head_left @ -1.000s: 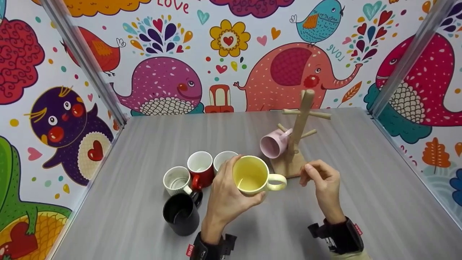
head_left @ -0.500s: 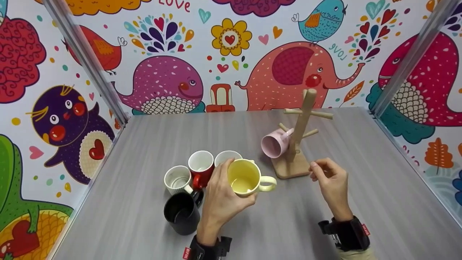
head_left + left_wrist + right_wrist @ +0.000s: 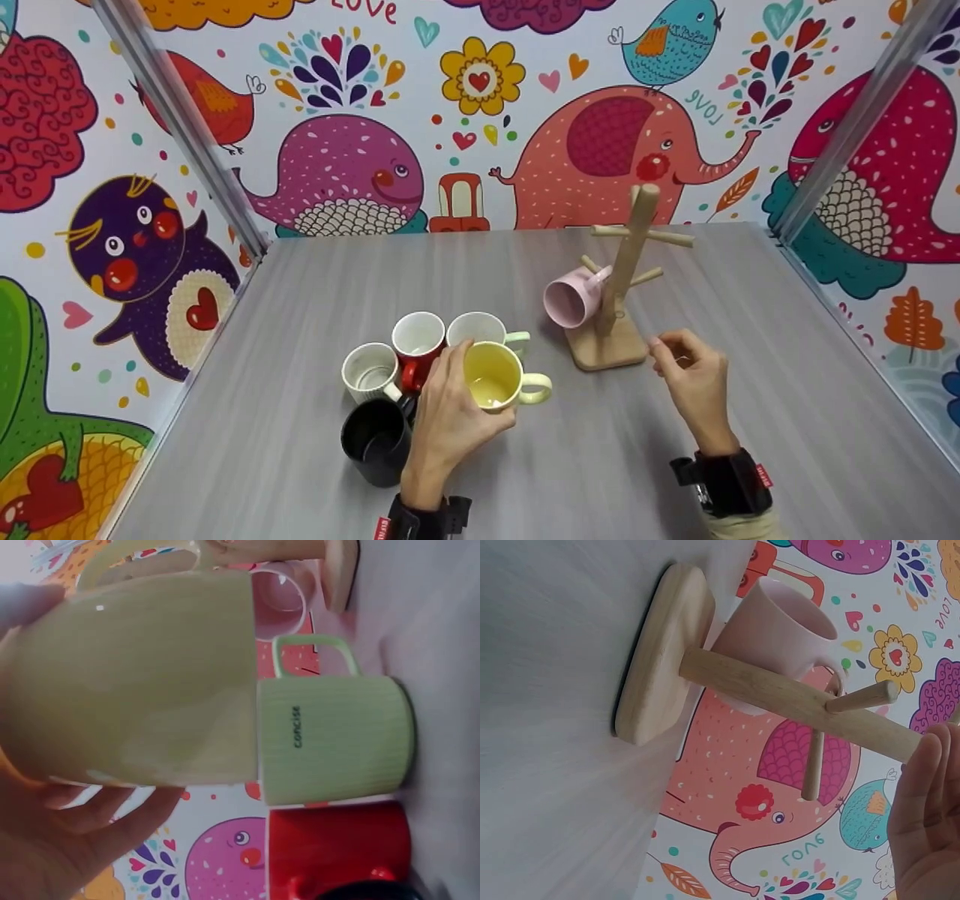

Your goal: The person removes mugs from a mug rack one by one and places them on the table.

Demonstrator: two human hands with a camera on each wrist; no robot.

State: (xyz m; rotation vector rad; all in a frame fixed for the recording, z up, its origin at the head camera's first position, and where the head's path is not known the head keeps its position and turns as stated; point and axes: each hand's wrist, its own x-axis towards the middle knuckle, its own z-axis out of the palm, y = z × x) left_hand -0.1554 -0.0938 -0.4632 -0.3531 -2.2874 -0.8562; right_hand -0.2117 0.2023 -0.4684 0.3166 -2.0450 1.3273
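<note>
My left hand (image 3: pixel 450 416) grips a yellow mug (image 3: pixel 491 377) round its body, its mouth facing the head camera and its handle pointing right. In the left wrist view, this mug overlaps a ribbed light green mug (image 3: pixel 337 739) marked "concise". My right hand (image 3: pixel 696 390) is raised to the right of the wooden mug rack (image 3: pixel 627 262), fingers loosely curled and holding nothing. A pink mug (image 3: pixel 574 298) hangs by its handle on a lower left peg of the rack, tilted with its mouth toward the front left.
Left of the yellow mug stand a red mug (image 3: pixel 420 346) with a white inside, a white ribbed mug (image 3: pixel 370 371) and a black mug (image 3: pixel 377 446), close together. The rack's upper pegs (image 3: pixel 671 238) stick out sideways. Printed walls (image 3: pixel 465 142) enclose the grey table (image 3: pixel 300 300).
My left hand has carried the yellow mug leftward and slightly down, away from the rack, uncovering the green mug's handle. My right hand has shifted right, away from the rack's base.
</note>
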